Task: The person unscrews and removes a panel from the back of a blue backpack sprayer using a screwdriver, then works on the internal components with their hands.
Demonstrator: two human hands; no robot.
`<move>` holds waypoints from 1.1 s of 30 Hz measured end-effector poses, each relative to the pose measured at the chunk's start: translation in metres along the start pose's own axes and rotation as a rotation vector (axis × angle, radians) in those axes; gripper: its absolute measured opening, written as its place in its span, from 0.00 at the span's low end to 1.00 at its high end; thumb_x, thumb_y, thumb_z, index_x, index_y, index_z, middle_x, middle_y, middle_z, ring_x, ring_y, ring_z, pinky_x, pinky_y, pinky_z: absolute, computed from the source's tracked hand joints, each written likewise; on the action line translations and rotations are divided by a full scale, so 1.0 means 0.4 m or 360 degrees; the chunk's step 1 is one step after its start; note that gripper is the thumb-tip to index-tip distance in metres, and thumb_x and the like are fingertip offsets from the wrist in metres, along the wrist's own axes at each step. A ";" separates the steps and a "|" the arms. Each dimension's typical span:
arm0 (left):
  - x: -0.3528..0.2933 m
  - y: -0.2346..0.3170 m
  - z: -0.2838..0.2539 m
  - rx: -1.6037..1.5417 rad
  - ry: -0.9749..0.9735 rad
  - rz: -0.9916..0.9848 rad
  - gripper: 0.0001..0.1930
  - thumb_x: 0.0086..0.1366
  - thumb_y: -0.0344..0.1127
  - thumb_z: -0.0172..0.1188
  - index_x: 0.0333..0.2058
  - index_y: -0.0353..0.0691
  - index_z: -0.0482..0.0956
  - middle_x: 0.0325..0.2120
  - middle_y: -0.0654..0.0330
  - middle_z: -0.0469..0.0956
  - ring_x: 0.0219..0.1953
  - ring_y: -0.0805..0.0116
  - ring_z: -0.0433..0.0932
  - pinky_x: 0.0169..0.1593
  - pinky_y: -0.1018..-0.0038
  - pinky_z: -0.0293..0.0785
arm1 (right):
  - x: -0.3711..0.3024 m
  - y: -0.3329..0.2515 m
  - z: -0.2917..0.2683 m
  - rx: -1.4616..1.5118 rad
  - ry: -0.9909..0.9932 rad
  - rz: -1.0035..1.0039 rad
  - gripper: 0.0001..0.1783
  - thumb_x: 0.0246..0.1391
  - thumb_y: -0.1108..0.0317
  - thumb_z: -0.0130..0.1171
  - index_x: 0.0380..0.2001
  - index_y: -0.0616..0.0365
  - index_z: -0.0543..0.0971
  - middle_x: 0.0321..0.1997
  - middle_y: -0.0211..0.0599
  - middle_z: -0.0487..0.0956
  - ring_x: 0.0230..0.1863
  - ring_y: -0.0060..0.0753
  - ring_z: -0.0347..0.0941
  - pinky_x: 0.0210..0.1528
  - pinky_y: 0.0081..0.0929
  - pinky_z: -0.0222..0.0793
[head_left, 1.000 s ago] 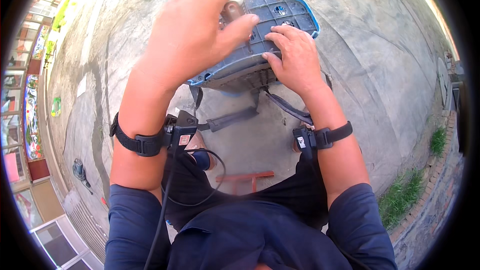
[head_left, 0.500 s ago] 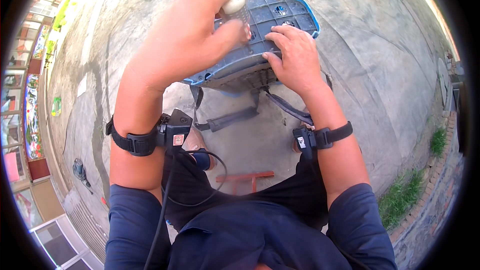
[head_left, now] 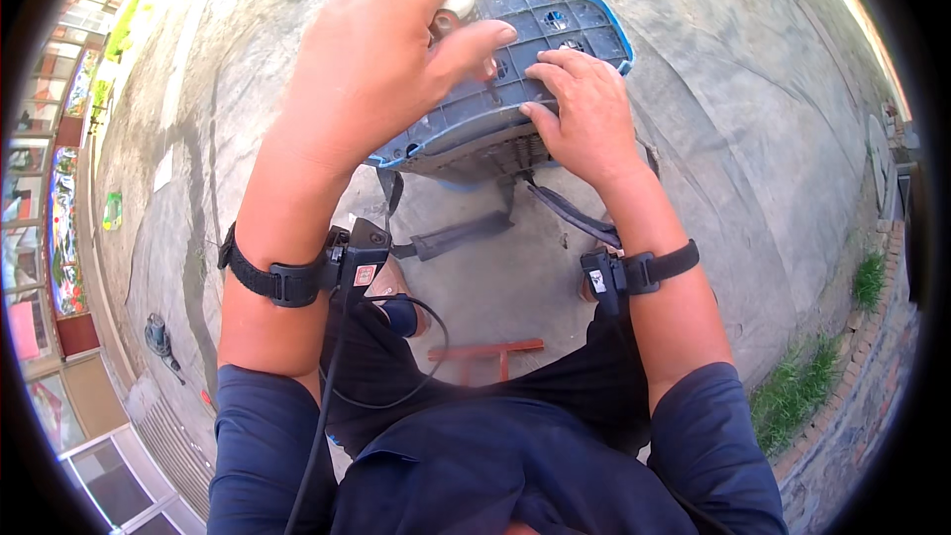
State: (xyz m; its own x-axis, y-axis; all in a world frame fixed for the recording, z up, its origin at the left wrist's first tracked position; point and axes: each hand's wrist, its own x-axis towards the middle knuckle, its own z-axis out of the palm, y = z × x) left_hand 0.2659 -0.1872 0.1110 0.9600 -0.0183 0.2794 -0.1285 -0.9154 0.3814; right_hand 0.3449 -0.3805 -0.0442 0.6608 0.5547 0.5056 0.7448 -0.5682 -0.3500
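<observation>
A blue backpack sprayer [head_left: 515, 35] stands in front of me with its dark ribbed base facing up. My left hand [head_left: 381, 59] is over its left part, thumb and forefinger spread wide around a screwdriver [head_left: 458, 2]. The tool has a pale rounded handle end and a reddish lower part, and its dark shaft points down to the base. The hand itself covers much of the handle and some of the fingers. On the right side of the base, my right hand [head_left: 584, 114] grips it, fingertips on the ribs and thumb at the near edge.
Shoulder straps [head_left: 461, 236] hang from the sprayer onto the grey ground sheet [head_left: 753, 149]. Between my legs is a reddish metal frame [head_left: 485, 349]. A dark power tool [head_left: 158, 337] lies far left. A black cable [head_left: 446, 342] loops from my left wrist device.
My left thumb and forefinger have spread apart around the screwdriver, and the left wrist has turned and shifted slightly right. My right hand and the sprayer have stayed in place.
</observation>
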 end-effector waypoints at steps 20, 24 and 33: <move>-0.012 -0.029 0.009 -0.0867 -0.0128 0.0006 0.25 0.66 0.39 0.67 0.60 0.41 0.75 0.38 0.55 0.83 0.37 0.58 0.84 0.47 0.64 0.79 | -0.003 0.002 -0.001 -0.0008 0.0001 -0.0020 0.20 0.50 0.62 0.72 0.48 0.51 0.83 0.57 0.36 0.80 0.63 0.44 0.72 0.66 0.44 0.65; 0.005 -0.038 -0.007 -0.0040 0.0115 0.0334 0.24 0.67 0.37 0.64 0.60 0.42 0.74 0.37 0.56 0.84 0.37 0.63 0.86 0.43 0.68 0.79 | -0.002 0.002 -0.001 -0.0016 -0.0004 -0.0013 0.20 0.50 0.63 0.72 0.48 0.51 0.82 0.57 0.35 0.79 0.63 0.44 0.72 0.65 0.44 0.65; 0.007 -0.035 -0.011 -0.0035 0.0068 0.0228 0.23 0.66 0.31 0.61 0.60 0.42 0.74 0.44 0.55 0.81 0.37 0.64 0.86 0.43 0.71 0.79 | -0.003 0.005 0.001 -0.0028 -0.0002 -0.0021 0.21 0.50 0.63 0.72 0.48 0.51 0.82 0.58 0.35 0.79 0.63 0.43 0.72 0.65 0.44 0.65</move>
State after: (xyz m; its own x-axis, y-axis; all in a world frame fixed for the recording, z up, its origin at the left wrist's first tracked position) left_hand 0.2692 -0.1727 0.1101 0.9201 -0.1304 0.3693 -0.2690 -0.8957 0.3540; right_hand 0.3456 -0.3819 -0.0459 0.6510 0.5630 0.5092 0.7517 -0.5714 -0.3294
